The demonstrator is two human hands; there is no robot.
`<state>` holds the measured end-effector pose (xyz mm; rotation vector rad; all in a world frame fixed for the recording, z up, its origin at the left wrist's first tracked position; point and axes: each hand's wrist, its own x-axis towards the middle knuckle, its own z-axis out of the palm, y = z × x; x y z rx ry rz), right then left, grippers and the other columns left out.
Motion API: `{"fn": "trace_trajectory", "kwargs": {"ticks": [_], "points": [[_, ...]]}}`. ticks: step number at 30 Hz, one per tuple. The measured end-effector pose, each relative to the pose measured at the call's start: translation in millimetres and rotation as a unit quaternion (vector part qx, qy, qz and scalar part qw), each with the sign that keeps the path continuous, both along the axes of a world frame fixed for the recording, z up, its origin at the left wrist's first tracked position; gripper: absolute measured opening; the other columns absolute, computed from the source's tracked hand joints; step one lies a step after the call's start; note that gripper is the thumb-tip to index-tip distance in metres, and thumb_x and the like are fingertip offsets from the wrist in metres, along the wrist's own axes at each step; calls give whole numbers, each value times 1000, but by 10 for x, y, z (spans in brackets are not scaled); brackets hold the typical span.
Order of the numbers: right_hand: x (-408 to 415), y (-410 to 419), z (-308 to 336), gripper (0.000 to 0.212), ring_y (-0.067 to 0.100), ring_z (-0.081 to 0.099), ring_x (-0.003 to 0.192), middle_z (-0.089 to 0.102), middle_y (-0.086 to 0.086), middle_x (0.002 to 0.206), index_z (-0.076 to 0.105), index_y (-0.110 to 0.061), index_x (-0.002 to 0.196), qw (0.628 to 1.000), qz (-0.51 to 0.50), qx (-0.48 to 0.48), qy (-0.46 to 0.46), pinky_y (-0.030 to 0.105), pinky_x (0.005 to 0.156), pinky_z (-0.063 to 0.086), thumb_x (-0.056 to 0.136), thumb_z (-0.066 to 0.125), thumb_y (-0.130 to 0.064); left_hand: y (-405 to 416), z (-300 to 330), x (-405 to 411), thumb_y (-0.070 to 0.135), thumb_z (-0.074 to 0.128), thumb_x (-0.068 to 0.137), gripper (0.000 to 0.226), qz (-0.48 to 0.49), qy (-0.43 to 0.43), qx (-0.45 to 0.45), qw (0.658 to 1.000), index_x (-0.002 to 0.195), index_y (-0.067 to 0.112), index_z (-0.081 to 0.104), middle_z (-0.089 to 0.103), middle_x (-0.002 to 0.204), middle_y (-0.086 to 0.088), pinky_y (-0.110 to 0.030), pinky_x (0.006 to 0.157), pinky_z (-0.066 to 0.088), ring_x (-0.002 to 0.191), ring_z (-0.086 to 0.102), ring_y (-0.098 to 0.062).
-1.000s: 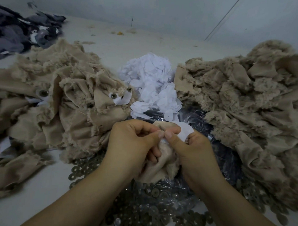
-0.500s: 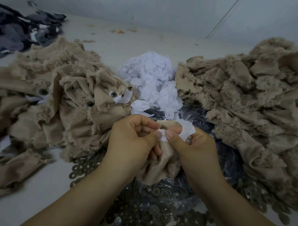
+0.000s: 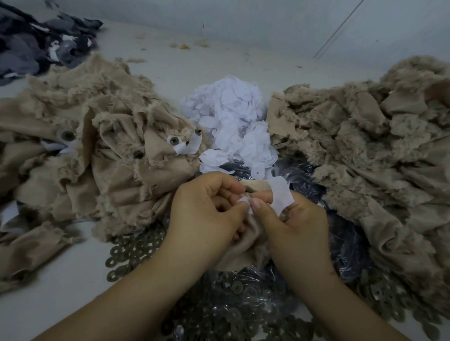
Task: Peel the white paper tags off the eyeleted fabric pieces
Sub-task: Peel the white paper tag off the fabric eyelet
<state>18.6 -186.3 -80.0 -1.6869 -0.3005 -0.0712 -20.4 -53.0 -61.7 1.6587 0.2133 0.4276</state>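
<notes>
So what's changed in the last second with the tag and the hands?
The white paper tag has come further off the tan fabric piece, its loose flap now larger above the right hand. Both the left hand and right keep gripping. The piles stayed put.

**Count on the table**

I counted two hands: the left hand [image 3: 207,209] and the right hand [image 3: 297,219]. Two tan fabric heaps lay there, the left heap [image 3: 90,149] and the right heap [image 3: 371,144], plus one white paper pile [image 3: 232,119] and one dark grey cloth heap [image 3: 23,44]. I made out four eyelets [image 3: 173,140] on the left heap. The metal washers [image 3: 135,250] were too many to count.
</notes>
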Motion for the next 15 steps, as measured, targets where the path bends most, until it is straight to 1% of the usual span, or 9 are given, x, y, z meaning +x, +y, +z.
{"fn": "trace_trajectory", "kwargs": {"ticks": [1, 3, 5, 7, 9, 11, 13, 15], "points": [[-5, 5, 6, 11, 5, 71, 68, 76, -7, 76, 77, -16, 85, 1000, 6, -4, -5, 17, 59, 54, 87, 74, -5, -5, -7, 1, -4, 74, 80, 20, 10, 2, 35, 999, 79, 15, 68, 65, 63, -7, -32, 45, 53, 50, 63, -24], [-10, 13, 16, 16, -2, 70, 70, 76, -13, 78, 77, -17, 86, 1000, 20, -7, -6, 9, 60, 50, 88, 71, -1, -20, -14, -3, 2, 75, 79, 22, 27, 0, 99, 995, 78, 23, 68, 67, 64, 0, -37, 50, 57, 54, 64, -23], [-18, 21, 23, 27, -5, 69, 70, 74, -16, 78, 74, -27, 83, 1000, 22, -18, -12, 6, 59, 47, 89, 70, -1, -33, -17, -10, 4, 74, 79, 23, 34, -12, 143, 989, 77, 26, 67, 66, 62, 3, -36, 52, 57, 54, 63, -20], [-21, 20, 24, 34, -7, 67, 70, 73, -18, 79, 70, -35, 81, 999, 13, -35, -21, 4, 58, 45, 90, 69, -3, -45, -10, -12, 5, 74, 79, 24, 33, -26, 180, 983, 76, 27, 67, 65, 61, 4, -31, 51, 54, 52, 61, -16], [-19, 16, 17, 31, -8, 66, 71, 74, -16, 76, 72, -33, 83, 999, 5, -42, -25, 3, 58, 44, 90, 69, -3, -49, -5, -14, 3, 73, 80, 27, 27, -37, 187, 981, 75, 29, 67, 65, 61, 4, -27, 50, 51, 51, 60, -14], [-19, 15, 11, 29, -9, 66, 71, 72, -17, 73, 73, -32, 85, 998, -4, -51, -31, 3, 58, 44, 89, 70, -3, -55, 5, -26, 1, 73, 80, 34, 20, -43, 179, 983, 77, 34, 69, 67, 65, 3, -27, 51, 53, 53, 61, -15], [-27, 28, 18, 35, -7, 66, 70, 72, -19, 72, 70, -39, 83, 997, -3, -62, -42, 5, 59, 45, 89, 70, -4, -63, 16, -39, -2, 73, 79, 41, 17, -51, 178, 983, 80, 39, 71, 70, 74, 3, -29, 56, 55, 59, 63, -16], [-31, 34, 18, 34, -2, 68, 72, 73, -17, 79, 71, -40, 83, 997, 0, -69, -47, 10, 60, 49, 90, 70, -6, -61, 21, -50, -6, 73, 77, 43, 26, -71, 201, 977, 78, 37, 72, 71, 79, 8, -19, 61, 53, 65, 64, -11]]}}
